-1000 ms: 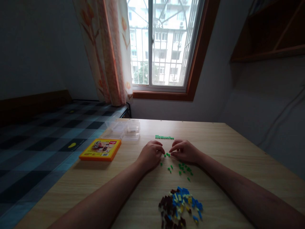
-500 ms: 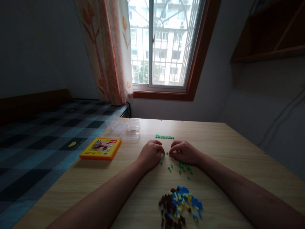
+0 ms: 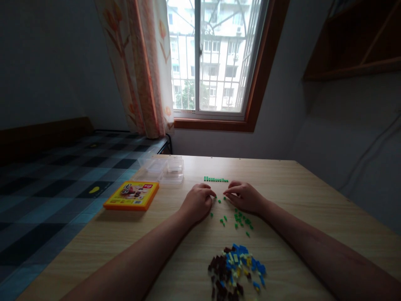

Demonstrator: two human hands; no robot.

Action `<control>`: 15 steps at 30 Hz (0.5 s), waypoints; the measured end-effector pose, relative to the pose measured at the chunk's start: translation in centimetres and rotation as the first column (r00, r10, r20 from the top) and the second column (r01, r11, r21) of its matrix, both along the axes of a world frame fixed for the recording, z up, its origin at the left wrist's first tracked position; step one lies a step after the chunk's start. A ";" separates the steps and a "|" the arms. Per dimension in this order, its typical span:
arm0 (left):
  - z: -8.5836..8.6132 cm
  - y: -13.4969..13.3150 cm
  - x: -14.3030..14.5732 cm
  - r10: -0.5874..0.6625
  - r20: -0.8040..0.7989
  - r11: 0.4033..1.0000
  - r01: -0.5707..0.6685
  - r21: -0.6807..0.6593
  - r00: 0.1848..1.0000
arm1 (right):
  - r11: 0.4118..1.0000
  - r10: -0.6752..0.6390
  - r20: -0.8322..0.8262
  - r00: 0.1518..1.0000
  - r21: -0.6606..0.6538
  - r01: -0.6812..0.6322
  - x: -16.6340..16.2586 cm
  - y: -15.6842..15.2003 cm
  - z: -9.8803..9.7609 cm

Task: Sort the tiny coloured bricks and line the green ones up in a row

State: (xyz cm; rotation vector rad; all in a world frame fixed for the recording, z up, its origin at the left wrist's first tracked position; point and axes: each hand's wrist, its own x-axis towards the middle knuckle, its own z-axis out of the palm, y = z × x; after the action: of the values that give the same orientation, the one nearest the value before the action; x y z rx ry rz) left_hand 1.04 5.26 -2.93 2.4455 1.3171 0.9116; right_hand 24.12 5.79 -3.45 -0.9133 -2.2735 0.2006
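Three green bricks (image 3: 219,201) lie between the hands, beyond the middle of the table (image 3: 272,175); they are too small to show which way each points. One is at the index fingertip of the left hand (image 3: 198,202), one at the fingertips of the right hand (image 3: 246,197). Both hands have curled fingers; whether either pinches its brick cannot be told. Toward the far edge, a green row (image 3: 216,179) has its long axis left to right, roughly parallel to that edge. Loose green pieces (image 3: 242,219) lie nearer the near edge, pointing various ways. Closer to that edge is a mixed pile (image 3: 233,267) of brown, blue, yellow and cream pieces.

The table surface is pale wood grain. A checked bed (image 3: 78,175) adjoins the left edge. Beyond the far edge are a barred window (image 3: 221,58) and a floral curtain (image 3: 140,71); a shelf (image 3: 360,62) is mounted at upper right.

A clear tray (image 3: 164,169) with compartments occupies the far left corner. A yellow box (image 3: 131,196) lies flat by the left edge, printed face up, contents hidden.
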 end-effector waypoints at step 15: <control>-0.2 -0.1 0.1 -0.028 -0.088 0.999 0.032 0.041 0.996 | 0.983 -0.181 0.105 0.978 0.006 0.182 2.8 1.6 -0.4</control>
State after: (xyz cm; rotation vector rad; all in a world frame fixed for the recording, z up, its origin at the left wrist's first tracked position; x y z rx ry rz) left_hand 1.12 5.18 -3.10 2.5572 1.2981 0.8431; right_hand 26.93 7.40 -3.85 -1.1511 -2.2692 0.0773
